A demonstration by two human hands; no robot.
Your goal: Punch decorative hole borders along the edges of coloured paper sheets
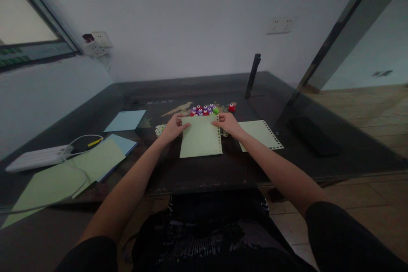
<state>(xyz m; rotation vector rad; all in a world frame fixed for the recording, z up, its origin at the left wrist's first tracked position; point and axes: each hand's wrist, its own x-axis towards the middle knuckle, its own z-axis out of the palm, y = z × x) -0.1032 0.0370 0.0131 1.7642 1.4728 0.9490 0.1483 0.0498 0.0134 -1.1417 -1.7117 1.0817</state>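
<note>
Red-and-purple trinkets (205, 112) beyond green sheet (200, 139)

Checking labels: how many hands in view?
2: left hand and right hand, at the far left and far right corners of the held green sheet. No others visible.

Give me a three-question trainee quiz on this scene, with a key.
1. What do the bare left hand and bare right hand both hold?
2. True or false: the long white plastic box lies on the person's left.
3. The slim black upright post stands: A) left of both hands; B) between them; C) right of both.

Key: 1. Pale green rectangular paper with holes along its right edge. 2. True. 3. C.
</note>
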